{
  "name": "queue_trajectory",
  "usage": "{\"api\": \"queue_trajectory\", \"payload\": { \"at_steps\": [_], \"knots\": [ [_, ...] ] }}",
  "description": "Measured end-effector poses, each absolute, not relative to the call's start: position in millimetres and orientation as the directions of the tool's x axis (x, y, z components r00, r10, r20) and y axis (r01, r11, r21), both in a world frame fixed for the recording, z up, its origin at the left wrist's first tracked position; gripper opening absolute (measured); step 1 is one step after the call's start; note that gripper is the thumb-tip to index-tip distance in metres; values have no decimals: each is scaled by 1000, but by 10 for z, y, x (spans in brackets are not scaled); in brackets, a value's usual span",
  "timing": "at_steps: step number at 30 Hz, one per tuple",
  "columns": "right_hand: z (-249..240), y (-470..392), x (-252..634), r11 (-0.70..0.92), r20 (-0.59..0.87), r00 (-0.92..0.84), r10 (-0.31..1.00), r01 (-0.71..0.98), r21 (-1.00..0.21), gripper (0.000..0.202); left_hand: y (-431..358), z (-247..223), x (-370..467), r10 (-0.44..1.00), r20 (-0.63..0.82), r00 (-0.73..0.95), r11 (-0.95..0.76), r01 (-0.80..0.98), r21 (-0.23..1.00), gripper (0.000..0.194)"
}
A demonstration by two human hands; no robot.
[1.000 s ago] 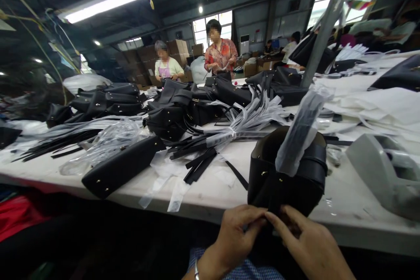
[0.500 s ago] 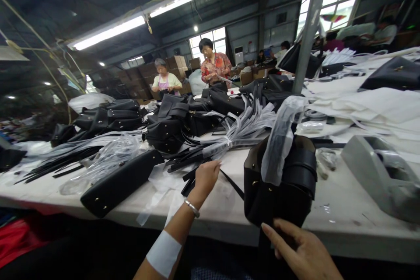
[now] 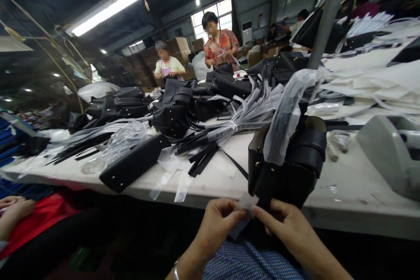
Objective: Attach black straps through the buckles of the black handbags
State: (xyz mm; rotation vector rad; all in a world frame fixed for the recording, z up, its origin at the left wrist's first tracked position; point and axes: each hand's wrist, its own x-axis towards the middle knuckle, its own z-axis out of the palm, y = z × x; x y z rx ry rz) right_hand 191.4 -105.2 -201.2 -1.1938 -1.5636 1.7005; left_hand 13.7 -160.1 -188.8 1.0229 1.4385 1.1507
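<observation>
My left hand (image 3: 221,223) is closed, pinching a small piece of translucent white film (image 3: 246,204) between thumb and fingers. Close beside it, my right hand (image 3: 290,223) is closed on a black strap (image 3: 262,223) at the table's front edge; its thumb tip meets the film. Right behind stands a black handbag (image 3: 285,175) with gold studs, its handle (image 3: 278,118) wrapped in translucent film. The fingers of my right hand are partly hidden by the strap and the dark bag.
A bundle of film-wrapped strips (image 3: 234,126) lies left of the handbag, near a long black studded piece (image 3: 134,164). More black bags (image 3: 172,111) are heaped behind. A grey tape dispenser (image 3: 383,157) stands at right. Two people work across the table; another person's hand (image 3: 18,210) shows at left.
My left hand has come back from beside the strip bundle to meet my right hand, and now holds film. My right hand stays at the strap below the handbag. The view has shifted.
</observation>
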Motion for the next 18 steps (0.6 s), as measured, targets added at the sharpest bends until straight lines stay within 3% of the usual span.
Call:
{"api": "queue_trajectory", "payload": {
  "at_steps": [5,9,14,18],
  "knots": [
    [-1955,-1065,1890,-123,-209,-426,880,220,-968,44,-1645,-1833,209,980,-87,-180,105,88,991,21],
    [-1956,-1059,1938,-124,-204,-422,883,208,-970,45,-1654,-1871,131,957,-121,-263,136,39,990,14],
    [-2002,-1110,1991,-202,-184,-421,888,3,-979,41,-1755,-1963,15,940,-183,-286,197,19,980,15],
    [-2086,-1147,1947,-186,-124,-321,939,-168,-968,35,-1881,-2017,-36,933,-245,-263,260,21,965,13]
  ]
}}
